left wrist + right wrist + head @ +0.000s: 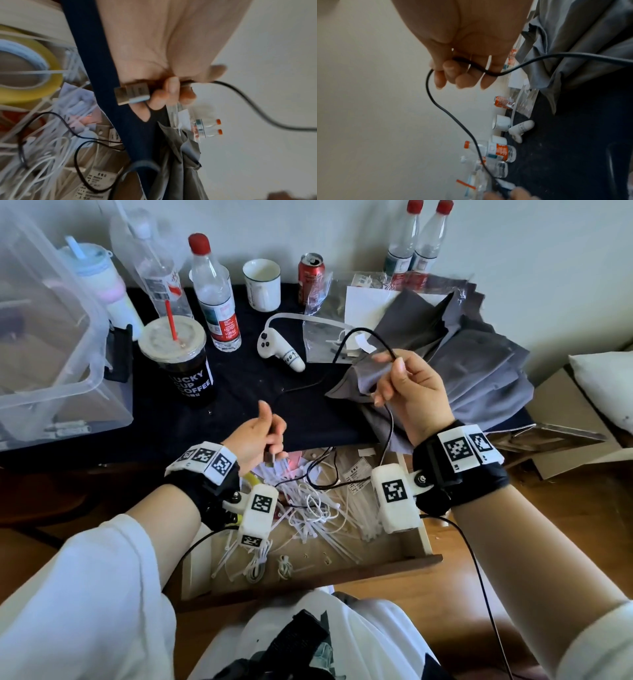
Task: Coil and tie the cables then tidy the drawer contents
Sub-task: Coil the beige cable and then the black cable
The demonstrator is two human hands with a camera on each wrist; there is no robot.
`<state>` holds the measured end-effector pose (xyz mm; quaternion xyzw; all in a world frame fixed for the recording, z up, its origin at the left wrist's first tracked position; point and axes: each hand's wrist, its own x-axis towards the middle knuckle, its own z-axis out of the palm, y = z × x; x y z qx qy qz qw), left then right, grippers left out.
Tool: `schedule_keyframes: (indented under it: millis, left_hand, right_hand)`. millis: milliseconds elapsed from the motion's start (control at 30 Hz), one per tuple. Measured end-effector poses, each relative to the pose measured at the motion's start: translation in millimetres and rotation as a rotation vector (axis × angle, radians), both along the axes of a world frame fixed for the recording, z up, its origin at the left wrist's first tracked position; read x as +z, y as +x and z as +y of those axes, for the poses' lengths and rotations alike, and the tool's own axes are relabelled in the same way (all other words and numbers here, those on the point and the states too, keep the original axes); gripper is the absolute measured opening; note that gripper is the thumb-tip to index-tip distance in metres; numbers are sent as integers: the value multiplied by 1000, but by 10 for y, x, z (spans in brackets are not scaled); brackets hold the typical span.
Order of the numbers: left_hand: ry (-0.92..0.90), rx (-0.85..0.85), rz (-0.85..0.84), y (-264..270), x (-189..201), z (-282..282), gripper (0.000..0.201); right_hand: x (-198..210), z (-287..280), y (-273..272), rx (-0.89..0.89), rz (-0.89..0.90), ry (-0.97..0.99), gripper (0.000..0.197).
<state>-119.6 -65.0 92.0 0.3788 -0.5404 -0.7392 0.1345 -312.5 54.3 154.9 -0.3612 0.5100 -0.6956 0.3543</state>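
A thin black cable (356, 335) arcs over the dark tabletop and loops down into the open drawer (424, 537). My left hand (262, 436) grips the cable's USB plug (132, 93) just above the drawer's back edge. My right hand (404, 388) is raised over the grey cloth and pinches the cable (471, 65) further along, fingers curled round it. The drawer holds a tangle of white cables (315, 508), several white zip ties (346, 537), paper labels and a yellow tape roll (34, 75). A small tied white coil (284, 568) lies near the drawer front.
On the dark tabletop (239, 392) stand a coffee cup (178, 357), water bottles (215, 292), a mug (262, 284), a red can (310, 277) and a white controller (281, 350). Grey cloth (472, 364) is heaped at right. A clear plastic bin (51, 337) stands at left.
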Motion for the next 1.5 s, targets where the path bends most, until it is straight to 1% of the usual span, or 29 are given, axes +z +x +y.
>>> schedule_keyframes:
  millis: [33,67,100,167,200,233,300,333,400,467,533,567,600,633,733,867,933,1000,1067,1133,1200,1233,1300,1367,1433,1500]
  left_hand:
    - [26,31,21,13,26,-18,54]
    - [32,55,31,19,53,-40,54]
    - [24,66,35,19,94,-57,52]
    - [-15,60,20,7,195,-67,48]
    - [-42,43,2,-7,239,-58,47]
    - [-73,19,-17,-23,286,-37,47]
    - [-113,-48,-29,-64,376,37,46]
    - [-112,-81,-17,-89,418,83,46]
    - [-67,-118,37,-146,494,161,46]
    - [19,-95,102,-189,547,194,45]
    - [76,-54,156,-196,566,188,41]
    - [85,-45,178,-183,567,184,38]
    - [89,-46,196,-163,561,180,36]
    - [94,-59,208,-140,554,180,35]
    - [134,-139,219,-75,534,220,39]
    - [295,-217,277,-21,563,280,53]
    - [336,-257,271,-7,601,304,53]
    - [296,-308,257,-2,616,332,51]
    - [214,-323,301,-10,632,356,47]
    - [217,-258,397,-39,705,366,38]
    - [233,-155,480,-83,801,356,24]
    - [227,-113,513,-107,841,344,22]
    - [204,-52,570,-144,896,296,24]
    - [186,17,584,-169,917,220,22]
    - [151,93,547,-175,909,174,26]
    - [82,117,489,-146,852,154,30]
  right_hand:
    - [-29,5,-20,-36,10,62,25]
    - [-78,3,-46,-73,50,136,33]
    - [-110,2,-55,-106,139,222,44]
    - [-173,2,-65,-209,427,384,66]
    - [-175,6,-54,-258,555,420,74]
    - [-157,12,-26,-269,630,414,82]
    - [-135,-15,51,-181,708,363,86]
    - [-143,-54,103,-104,723,357,82]
    - [-195,-129,212,32,740,390,65]
    - [-232,-165,325,110,712,430,39]
    - [-229,-159,387,116,622,400,6]
    - [-202,-145,399,99,592,367,9]
    - [-173,-132,399,87,578,333,18]
    - [-150,-127,399,80,561,304,22]
    - [-105,-149,404,46,533,226,15]
    - [-38,-200,418,-52,515,159,12]
    - [-4,-218,427,-96,529,150,9]
    - [-4,-244,414,-132,521,149,9]
    - [-34,-276,373,-152,531,168,9]
    - [-120,-308,344,-105,531,205,12]
    - [-234,-327,386,-22,511,280,21]
    - [-278,-321,428,20,517,317,26]
    - [-338,-290,526,112,589,382,32]
    - [-339,-235,616,219,707,462,30]
    - [-288,-184,688,281,810,501,28]
    - [-188,-166,727,315,871,503,26]
